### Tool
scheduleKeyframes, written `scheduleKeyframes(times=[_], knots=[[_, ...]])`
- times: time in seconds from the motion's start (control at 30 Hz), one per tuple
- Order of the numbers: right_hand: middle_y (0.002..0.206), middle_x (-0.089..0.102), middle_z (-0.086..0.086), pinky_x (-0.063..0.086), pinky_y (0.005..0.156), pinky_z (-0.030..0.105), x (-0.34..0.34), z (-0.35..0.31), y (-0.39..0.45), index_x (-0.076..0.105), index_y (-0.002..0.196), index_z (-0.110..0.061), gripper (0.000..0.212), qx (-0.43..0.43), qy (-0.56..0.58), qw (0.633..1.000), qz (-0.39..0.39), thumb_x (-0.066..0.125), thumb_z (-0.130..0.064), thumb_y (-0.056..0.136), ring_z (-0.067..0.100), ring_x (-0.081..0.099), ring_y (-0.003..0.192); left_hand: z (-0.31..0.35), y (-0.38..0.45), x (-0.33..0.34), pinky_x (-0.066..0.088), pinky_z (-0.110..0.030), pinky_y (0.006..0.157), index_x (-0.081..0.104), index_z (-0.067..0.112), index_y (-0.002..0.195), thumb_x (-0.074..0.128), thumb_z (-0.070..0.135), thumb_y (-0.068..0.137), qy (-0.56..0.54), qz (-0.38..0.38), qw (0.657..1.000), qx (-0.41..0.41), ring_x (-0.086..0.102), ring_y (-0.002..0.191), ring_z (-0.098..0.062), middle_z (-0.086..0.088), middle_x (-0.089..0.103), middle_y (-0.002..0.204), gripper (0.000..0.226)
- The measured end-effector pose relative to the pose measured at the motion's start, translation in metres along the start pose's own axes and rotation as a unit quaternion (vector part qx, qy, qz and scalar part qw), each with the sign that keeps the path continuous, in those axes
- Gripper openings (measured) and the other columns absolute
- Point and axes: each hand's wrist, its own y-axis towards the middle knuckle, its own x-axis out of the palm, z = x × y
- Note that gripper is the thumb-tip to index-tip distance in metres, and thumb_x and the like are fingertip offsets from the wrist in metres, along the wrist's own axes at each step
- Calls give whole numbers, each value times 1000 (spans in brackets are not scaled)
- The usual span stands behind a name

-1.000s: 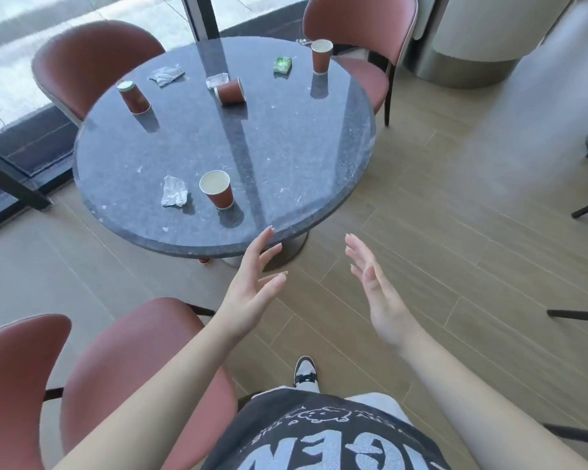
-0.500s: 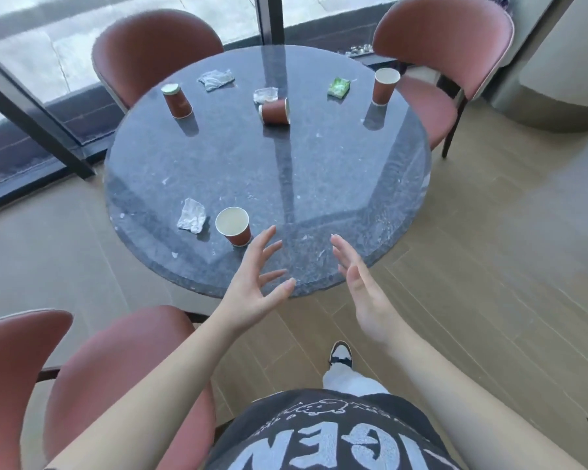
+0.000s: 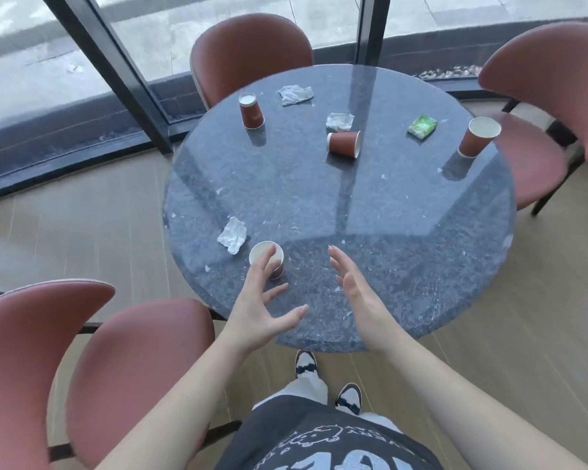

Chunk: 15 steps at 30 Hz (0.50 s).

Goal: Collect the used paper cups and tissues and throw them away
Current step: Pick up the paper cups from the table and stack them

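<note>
Several brown paper cups stand on the round grey stone table (image 3: 404, 239). The nearest cup (image 3: 263, 256) is upright at the front left, and my left hand (image 3: 260, 310) hovers just in front of it with fingers spread, holding nothing. My right hand (image 3: 355, 290) is open over the table's near edge. Another cup (image 3: 251, 110) stands upside down at the far left, one (image 3: 343, 144) lies on its side in the middle, one (image 3: 477, 136) stands upright at the right. Crumpled tissues lie by the near cup (image 3: 233, 235), at the back (image 3: 295, 94) and by the tipped cup (image 3: 339, 121).
A green wrapper (image 3: 422, 126) lies near the right cup. Pink-red chairs surround the table: one at the back (image 3: 250, 49), one at the right (image 3: 550, 96), two at my near left (image 3: 129, 361). Glass walls with black frames stand behind.
I have stepped closer to the table and both hands have moved forward over its near edge. My left hand now reaches the nearest cup.
</note>
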Motion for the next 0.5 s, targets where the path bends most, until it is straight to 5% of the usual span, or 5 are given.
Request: scheduleKeyframes(times=[0.1,0.3,0.5], knots=[[149,29,-41,24,105,7,4,-3,23,28,137,-71,65,9,-7,1000,-11,26,-94,76,-18,25,140,-12,14,-9,48,-31,109,25,34,157,85,33,76,-5,16,1000,-6,33,149,-10,6,32,162,101],[154,33,-25,24,101,-3,18,-4,63,30,143,-58,79,32,-7,999,-23,30,-96,73,-18,26,140,-39,46,-35,42,-22,112,26,22,157,83,38,72,27,40,999,-7,35,147,-5,10,33,158,104],[157,32,-22,23,119,16,27,1,94,30,141,-53,62,58,-16,998,-29,29,-78,84,-18,27,139,-68,73,-54,34,-23,118,23,32,157,83,41,71,66,27,997,-24,31,147,0,15,29,158,105]])
